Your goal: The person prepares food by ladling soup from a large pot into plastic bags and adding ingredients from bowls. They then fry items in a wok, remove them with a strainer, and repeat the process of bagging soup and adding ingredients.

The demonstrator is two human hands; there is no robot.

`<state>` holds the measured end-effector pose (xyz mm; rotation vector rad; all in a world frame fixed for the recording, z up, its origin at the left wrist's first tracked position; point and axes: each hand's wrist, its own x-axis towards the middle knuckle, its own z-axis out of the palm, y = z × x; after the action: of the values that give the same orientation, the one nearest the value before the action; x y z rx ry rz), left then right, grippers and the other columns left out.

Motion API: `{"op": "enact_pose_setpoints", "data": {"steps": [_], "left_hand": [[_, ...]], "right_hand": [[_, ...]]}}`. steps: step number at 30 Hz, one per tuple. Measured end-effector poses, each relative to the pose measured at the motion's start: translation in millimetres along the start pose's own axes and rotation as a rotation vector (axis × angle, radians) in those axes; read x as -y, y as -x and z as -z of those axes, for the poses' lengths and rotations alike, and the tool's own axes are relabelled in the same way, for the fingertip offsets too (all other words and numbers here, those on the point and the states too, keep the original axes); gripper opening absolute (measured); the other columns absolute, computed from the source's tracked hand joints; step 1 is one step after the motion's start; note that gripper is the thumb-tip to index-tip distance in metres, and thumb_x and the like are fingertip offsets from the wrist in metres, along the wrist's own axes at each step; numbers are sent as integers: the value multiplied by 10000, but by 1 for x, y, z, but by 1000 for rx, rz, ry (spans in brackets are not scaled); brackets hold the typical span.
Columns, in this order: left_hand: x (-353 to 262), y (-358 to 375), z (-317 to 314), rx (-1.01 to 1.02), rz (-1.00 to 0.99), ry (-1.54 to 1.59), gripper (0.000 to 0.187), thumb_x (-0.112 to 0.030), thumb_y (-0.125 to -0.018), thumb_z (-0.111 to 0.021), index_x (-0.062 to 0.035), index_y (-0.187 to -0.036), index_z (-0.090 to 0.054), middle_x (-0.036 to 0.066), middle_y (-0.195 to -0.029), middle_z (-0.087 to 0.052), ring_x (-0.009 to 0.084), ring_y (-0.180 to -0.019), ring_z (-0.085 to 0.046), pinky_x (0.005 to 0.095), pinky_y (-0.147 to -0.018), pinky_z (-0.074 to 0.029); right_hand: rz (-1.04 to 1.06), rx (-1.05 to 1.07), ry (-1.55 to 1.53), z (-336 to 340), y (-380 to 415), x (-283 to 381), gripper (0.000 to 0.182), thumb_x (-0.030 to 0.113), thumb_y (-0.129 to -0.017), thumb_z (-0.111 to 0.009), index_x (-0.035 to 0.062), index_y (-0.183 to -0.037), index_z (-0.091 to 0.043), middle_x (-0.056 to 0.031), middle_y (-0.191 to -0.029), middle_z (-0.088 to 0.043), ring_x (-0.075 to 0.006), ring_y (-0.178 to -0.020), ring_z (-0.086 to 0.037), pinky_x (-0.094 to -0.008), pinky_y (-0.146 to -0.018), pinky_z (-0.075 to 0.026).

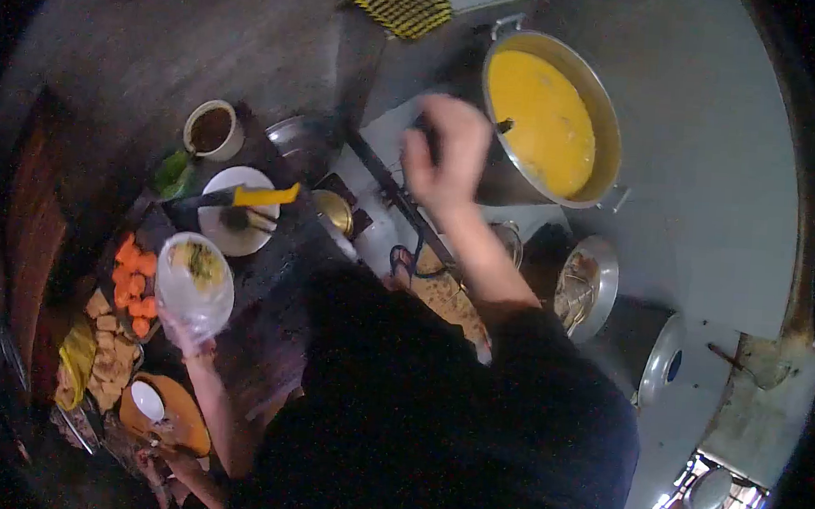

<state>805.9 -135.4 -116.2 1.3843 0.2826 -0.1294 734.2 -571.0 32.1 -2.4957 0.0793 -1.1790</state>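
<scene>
A bowl of pale food topped with green rests in our left hand, above the dark worktop, between the orange chunks and our own dark-clothed body. The fingers close on its lower rim, pinching it from the near side, while something clear and shiny shows about the grip. Our right hand, blurred and loosely curled, is raised beside a deep metal pot of yellow liquid — we cannot tell whether its fingers hold anything.

As we judge it, the bowl is best held level, thumb outside the rim and fingers well beneath, so the topping does not slide. The wrist should turn slowly, and anything ladled is best poured low over the bowl's middle. Our right forearm should clear the pot's rim, which may be hot, and our sleeve should stay out of the liquid.

Near the bowl, a yellow-handled knife lies across a white dish, beside a cup of dark sauce and green leaves. At lower left, a second person's hands work at an orange board. Brands, labels, lettering — we can read none on pot, cup or knife.
</scene>
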Motion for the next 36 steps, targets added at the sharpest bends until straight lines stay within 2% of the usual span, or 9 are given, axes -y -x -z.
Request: {"op": "enact_pose_setpoints", "data": {"steps": [3, 7, 12, 16, 19, 24, 29, 33, 36], "left_hand": [[-28, 52, -68, 131, -21, 62, 745, -596, -807, -374, -95, -1333, -210, 136, -1322, -309, 316, -1155, -398, 466, -903, -411], [-18, 81, -133, 155, 235, 257, 781, -634, -781, -377, -101, -1331, -228, 110, -1335, -308, 296, -1166, -388, 445, -939, -380], [-12, 87, -198, 120, 83, 59, 788, -645, -775, -371, -99, -1327, -235, 97, -1329, -322, 288, -1176, -378, 446, -946, -372], [-26, 100, -246, 81, 66, 22, 773, -624, -789, -375, -88, -1326, -232, 102, -1327, -319, 287, -1173, -379, 436, -957, -365], [-25, 106, -264, 76, -25, -106, 735, -583, -810, -392, -62, -1312, -260, 113, -1306, -346, 295, -1140, -412, 427, -946, -381], [-25, 108, -307, 719, 399, 345, 674, -513, -835, -422, -43, -1296, -280, 117, -1299, -354, 265, -1130, -428, 375, -925, -401], [-13, 97, -393, 700, 416, 320, 610, -491, -852, -404, -59, -1276, -331, 120, -1283, -383, 252, -1133, -427, 367, -928, -390], [-21, 56, -401, 500, 310, 167, 586, -488, -856, -396, -71, -1266, -361, 116, -1276, -399, 250, -1135, -427, 370, -929, -385], [-6, 42, -407, 251, 307, -88, 619, -516, -834, -404, -79, -1270, -357, 101, -1285, -396, 267, -1135, -428, 396, -928, -390]], "right_hand": [[-231, -257, 342, 43, 35, -97, 518, 138, -638, -706, -45, -1057, -463, -189, -963, -519, -340, -871, -491, -408, -785, -383], [-566, -4, 102, 20, 85, -219, 317, 138, -696, -669, -26, -922, -519, -217, -866, -535, -343, -828, -507, -379, -738, -404], [-911, -1161, -59, 114, 49, -320, 131, 85, -762, -591, 22, -672, -519, -33, -600, -496, -164, -597, -476, -303, -588, -407], [-451, -409, -187, 130, 33, -309, 223, 209, -761, -646, 29, -661, -561, -17, -539, -492, -99, -480, -413, -262, -451, -341], [-666, -176, -353, 81, 29, -329, 295, 286, -731, -678, 23, -646, -575, -11, -517, -507, -88, -477, -430, -246, -463, -350], [-832, -607, -397, 128, -28, -360, 367, 347, -736, -644, -7, -726, -544, -55, -636, -498, -168, -591, -434, -312, -541, -349], [-1109, -1383, -554, 318, 39, -372, 301, 342, -817, -528, 81, -697, -438, -21, -555, -357, -206, -510, -346, -363, -521, -315], [-555, -770, -897, 453, 115, -326, 284, 219, -833, -480, 132, -587, -368, 24, -481, -319, -115, -465, -328, -298, -459, -280], [-636, -780, -722, 416, 85, -278, 279, 268, -820, -505, 124, -604, -401, 6, -504, -350, -122, -462, -331, -286, -450, -294]]}}
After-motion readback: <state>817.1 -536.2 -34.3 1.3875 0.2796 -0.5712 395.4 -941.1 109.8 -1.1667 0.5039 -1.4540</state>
